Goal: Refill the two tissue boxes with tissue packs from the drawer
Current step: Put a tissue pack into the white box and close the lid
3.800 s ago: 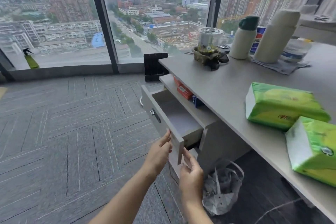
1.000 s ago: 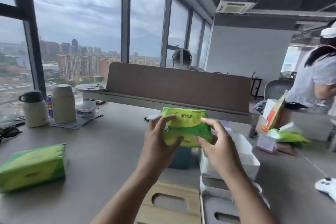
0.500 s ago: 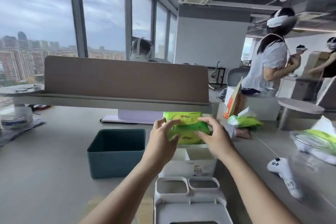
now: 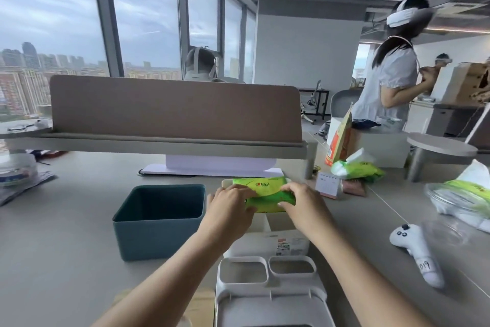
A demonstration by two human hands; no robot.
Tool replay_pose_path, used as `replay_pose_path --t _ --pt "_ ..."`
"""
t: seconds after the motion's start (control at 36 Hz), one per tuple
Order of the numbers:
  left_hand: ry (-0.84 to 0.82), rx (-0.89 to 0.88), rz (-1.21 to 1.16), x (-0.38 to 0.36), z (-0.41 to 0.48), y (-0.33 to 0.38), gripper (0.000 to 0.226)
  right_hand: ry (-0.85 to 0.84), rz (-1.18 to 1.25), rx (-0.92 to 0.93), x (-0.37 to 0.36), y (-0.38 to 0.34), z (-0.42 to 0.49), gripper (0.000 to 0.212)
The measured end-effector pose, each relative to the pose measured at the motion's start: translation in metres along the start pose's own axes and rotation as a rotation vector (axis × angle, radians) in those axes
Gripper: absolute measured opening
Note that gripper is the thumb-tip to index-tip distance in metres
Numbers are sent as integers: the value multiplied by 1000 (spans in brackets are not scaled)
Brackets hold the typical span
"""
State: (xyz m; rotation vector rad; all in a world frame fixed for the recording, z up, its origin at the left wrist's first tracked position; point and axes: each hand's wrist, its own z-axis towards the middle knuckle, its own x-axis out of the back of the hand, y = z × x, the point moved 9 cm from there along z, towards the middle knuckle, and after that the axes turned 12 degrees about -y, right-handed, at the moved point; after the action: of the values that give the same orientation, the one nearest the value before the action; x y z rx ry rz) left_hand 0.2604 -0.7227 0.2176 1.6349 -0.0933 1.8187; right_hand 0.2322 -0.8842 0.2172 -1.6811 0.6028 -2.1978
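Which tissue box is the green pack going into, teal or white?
The white box: both hands hold the green pack directly over it. The teal box stands open beside it.

Two open boxes: one teal (image 4: 159, 220), one white (image 4: 267, 240); three green tissue packs (image 4: 265, 194).

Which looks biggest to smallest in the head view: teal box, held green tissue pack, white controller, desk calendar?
1. Teal box
2. Green tissue pack and white controller: look alike, hands cover part of the pack
3. Desk calendar
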Motion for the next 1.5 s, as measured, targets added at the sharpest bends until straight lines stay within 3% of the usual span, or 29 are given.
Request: replay_pose_path --t 0.17,0.58,0.89,1.39,1.44,1.5 --pt "15 12 122 5 -10 4 39 16 6 3 8 -4 -11 34" --pt "-31 -65 117 8 -76 16 44 -29 -74 33 36 -19 -88 30" --pt "-185 -68 96 -35 -113 4 41 -343 -296 47 -30 2 -127 36" --pt "-5 -202 56 -12 -129 18 24 -165 -352 215 4 -10 -136 23" --pt "59 -258 -11 -5 -129 21 26 -111 -302 244 19 -16 -136 22" --pt "147 -289 -139 7 -133 24 43 -54 -234 249 34 -17 -136 23"
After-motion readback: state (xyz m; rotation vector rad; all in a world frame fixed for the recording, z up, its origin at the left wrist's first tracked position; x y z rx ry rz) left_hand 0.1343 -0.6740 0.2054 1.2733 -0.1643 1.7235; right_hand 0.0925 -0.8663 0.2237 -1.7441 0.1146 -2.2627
